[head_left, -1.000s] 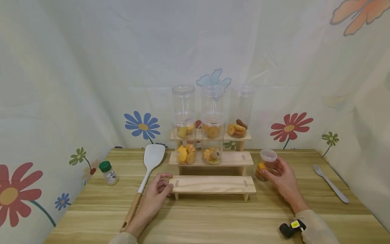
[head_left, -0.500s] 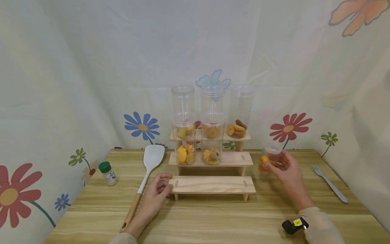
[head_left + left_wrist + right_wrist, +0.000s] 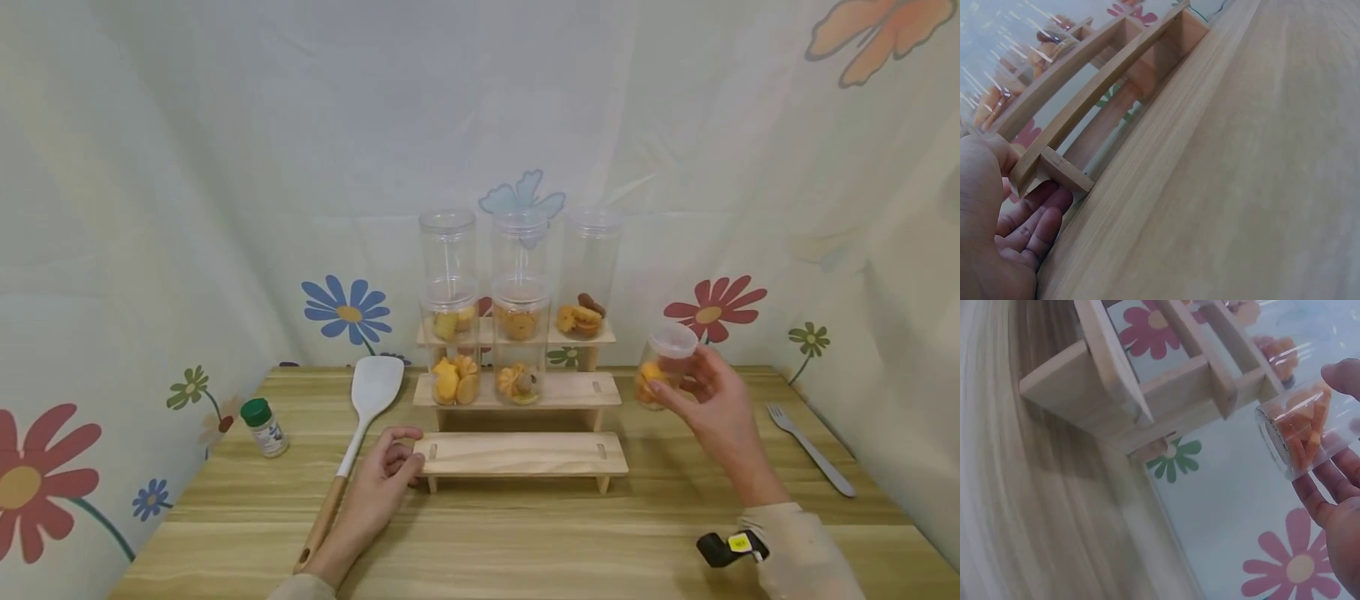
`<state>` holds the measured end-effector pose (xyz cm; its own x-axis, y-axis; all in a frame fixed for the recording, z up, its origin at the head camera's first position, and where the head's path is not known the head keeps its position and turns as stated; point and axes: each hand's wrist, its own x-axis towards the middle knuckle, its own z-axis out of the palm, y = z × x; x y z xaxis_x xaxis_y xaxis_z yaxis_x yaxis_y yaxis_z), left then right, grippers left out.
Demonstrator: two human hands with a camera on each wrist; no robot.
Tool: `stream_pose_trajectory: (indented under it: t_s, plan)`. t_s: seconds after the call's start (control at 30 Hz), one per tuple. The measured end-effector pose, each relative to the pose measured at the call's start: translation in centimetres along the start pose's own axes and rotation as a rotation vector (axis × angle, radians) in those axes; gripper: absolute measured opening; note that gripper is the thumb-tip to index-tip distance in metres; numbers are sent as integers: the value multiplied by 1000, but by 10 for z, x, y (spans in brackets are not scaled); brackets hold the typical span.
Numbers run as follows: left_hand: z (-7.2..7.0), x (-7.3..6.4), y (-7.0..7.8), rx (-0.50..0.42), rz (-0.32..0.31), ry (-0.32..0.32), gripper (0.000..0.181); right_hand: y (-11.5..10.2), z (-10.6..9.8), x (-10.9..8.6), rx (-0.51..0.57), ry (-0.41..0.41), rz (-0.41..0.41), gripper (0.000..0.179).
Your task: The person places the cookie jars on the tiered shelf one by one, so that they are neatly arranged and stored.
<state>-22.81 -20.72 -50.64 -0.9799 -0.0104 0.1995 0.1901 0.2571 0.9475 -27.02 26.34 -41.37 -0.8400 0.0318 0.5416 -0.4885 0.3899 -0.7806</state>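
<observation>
My right hand (image 3: pixel 705 398) grips a small clear lidded jar (image 3: pixel 660 365) with orange pieces in it, lifted off the table to the right of the wooden stepped rack (image 3: pixel 525 454). In the right wrist view the jar (image 3: pixel 1300 434) lies between my fingers (image 3: pixel 1325 500), its base toward the rack (image 3: pixel 1147 381). My left hand (image 3: pixel 386 471) holds the left end of the rack's lowest step, thumb on top. The left wrist view shows those fingers (image 3: pixel 1032 219) curled under the step's end (image 3: pixel 1054 175).
Several clear jars of snacks (image 3: pixel 517 321) stand on the rack's upper two steps. A white spatula (image 3: pixel 360 417) lies left of the rack, a green-capped spice bottle (image 3: pixel 264 427) further left, a fork (image 3: pixel 812 450) at the right. Floral cloth walls surround the wooden table (image 3: pixel 525 542).
My right hand has lifted the small jar off the table, up and slightly back. The left hand has stayed on the rack's lowest step.
</observation>
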Motion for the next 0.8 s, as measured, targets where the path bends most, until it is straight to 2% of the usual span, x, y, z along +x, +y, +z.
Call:
stream_pose_trajectory:
  t_s: [0.27, 0.4, 0.57, 0.8]
  plan:
    - [1, 0, 1, 4, 3, -2, 28, -25, 12, 9, -2, -42, -43, 64]
    - [0, 0, 1, 7, 2, 4, 28, -32, 23, 15, 31, -71, -49, 63]
    - [-1, -1, 1, 11, 3, -1, 28, -33, 37, 22, 76, -92, -36, 59]
    - [-1, -1, 0, 8, 10, -6, 28, -33, 55, 26, 83, -93, -7, 58]
